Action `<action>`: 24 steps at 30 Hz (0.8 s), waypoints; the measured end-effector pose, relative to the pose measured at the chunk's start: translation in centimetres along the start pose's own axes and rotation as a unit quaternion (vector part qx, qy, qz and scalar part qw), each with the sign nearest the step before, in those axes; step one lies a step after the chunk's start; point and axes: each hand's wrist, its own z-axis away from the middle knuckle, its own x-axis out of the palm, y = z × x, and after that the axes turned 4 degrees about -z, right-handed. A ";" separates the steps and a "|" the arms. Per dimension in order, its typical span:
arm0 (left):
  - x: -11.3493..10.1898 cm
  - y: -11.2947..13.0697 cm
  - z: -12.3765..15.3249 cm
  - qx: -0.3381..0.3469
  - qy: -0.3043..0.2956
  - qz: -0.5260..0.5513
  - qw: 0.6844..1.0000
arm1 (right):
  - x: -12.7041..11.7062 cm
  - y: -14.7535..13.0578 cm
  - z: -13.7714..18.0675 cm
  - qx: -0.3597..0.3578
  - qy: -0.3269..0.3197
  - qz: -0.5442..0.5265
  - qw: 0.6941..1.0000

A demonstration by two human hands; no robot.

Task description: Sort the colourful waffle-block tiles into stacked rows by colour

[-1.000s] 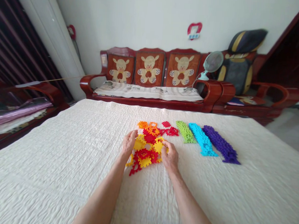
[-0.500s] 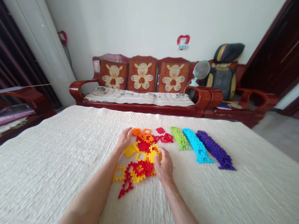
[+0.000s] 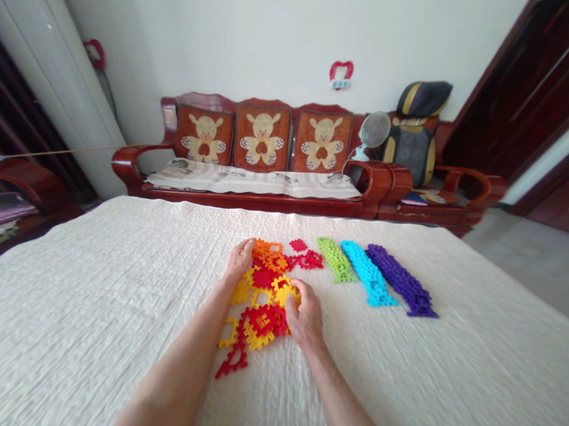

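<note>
Loose plastic interlocking tiles with toothed edges lie in a pile on the cloth. My left hand (image 3: 241,259) is at the pile's far left, its fingers closed at the edge of the orange interlocking tiles (image 3: 273,256); the fingertips are partly hidden. On the near right side, my right hand (image 3: 306,316) has thumb and fingers around a yellow interlocking tile (image 3: 283,292). Between the hands lie a red tile (image 3: 263,277) and more yellow tiles (image 3: 240,292). Closer to me, red tiles (image 3: 263,320) overlap yellow ones, and a red triangular frame (image 3: 233,361) points toward me.
To the right lie a green row (image 3: 335,260), a light blue row (image 3: 368,273) and a purple row (image 3: 402,280) of stacked tiles. A small red tile (image 3: 298,245) sits behind the pile. Beyond the cloth-covered table (image 3: 91,291) stands a wooden sofa (image 3: 261,202) with a small fan (image 3: 375,130).
My left hand has moved slightly right, closer against the orange tiles. My right hand stays at the yellow tile. The whole view has shifted a little.
</note>
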 end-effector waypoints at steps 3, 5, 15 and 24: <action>0.2 0.4 0.0 -0.072 0.016 0.080 0.994 | -0.2 -0.1 -0.1 0.008 0.009 -0.021 1.000; 0.1 0.9 -0.1 -0.103 0.013 0.121 0.987 | -0.4 -0.4 -0.2 0.015 0.013 -0.038 0.999; 0.4 4.2 0.0 -0.081 -0.092 0.277 0.953 | -0.7 -0.6 -0.4 0.047 0.022 -0.063 0.997; -1.8 5.8 1.0 -0.038 -0.081 0.189 0.978 | -0.9 -0.6 -0.4 0.056 0.003 -0.066 0.996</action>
